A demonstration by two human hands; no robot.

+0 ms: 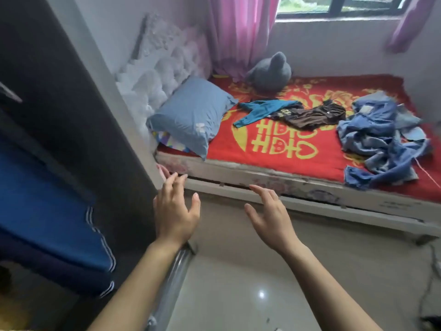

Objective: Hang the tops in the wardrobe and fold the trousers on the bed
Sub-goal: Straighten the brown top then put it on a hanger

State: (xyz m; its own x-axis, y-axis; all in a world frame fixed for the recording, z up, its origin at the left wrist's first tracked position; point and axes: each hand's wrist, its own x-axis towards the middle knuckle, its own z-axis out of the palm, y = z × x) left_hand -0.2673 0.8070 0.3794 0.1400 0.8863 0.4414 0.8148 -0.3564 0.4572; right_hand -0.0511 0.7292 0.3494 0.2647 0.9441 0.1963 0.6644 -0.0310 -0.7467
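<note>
Beside the bed [274, 177], left hand [176, 211] and right hand [269, 216] reach forward, fingers spread, holding nothing

A large yellow double-happiness character [284, 139] — 囍, drawn with small hearts in its lower part — is printed on the red blanket [250, 161] spread over the bed [274, 181]. More yellow ornament is seen around it, partly covered, and no further character can be made out there. On the brown top [312, 117] lying on the blanket, pale capital letters [288, 113] are printed; only "CH" can be read, the rest being lost in the folds. A small white mark [200, 127] is carried by the blue pillow [191, 108] — it is too blurred to be read
</note>
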